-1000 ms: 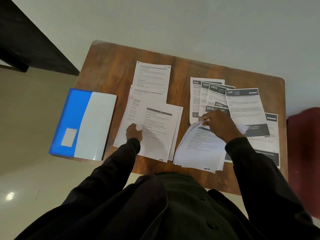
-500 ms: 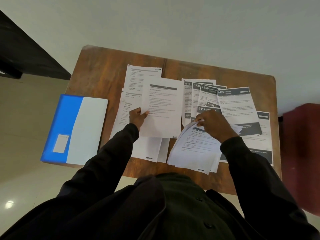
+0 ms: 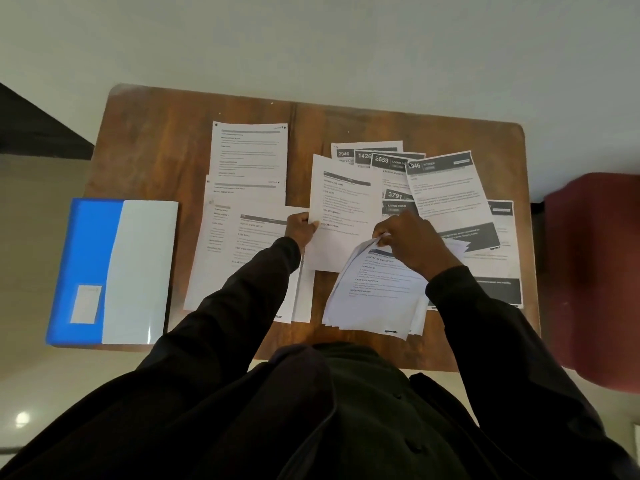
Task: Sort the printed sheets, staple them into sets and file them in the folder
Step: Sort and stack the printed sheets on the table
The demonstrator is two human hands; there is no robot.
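Observation:
My left hand pinches the left edge of a single printed sheet and holds it lifted over the middle of the wooden table. My right hand grips the top edge of a loose stack of sheets at the front right, with its upper pages curled up. To the left lie overlapping text sheets. Sheets with dark numbered headers are fanned out at the right. A blue and white folder lies shut on the table's left edge.
The folder overhangs the table's left side. A dark red seat stands just right of the table. A dark piece of furniture is at the far left. My black sleeves and jacket fill the lower view.
My left hand lifted one sheet off the left pile and carried it rightward to the middle of the table. My right hand stayed on the stack's top edge.

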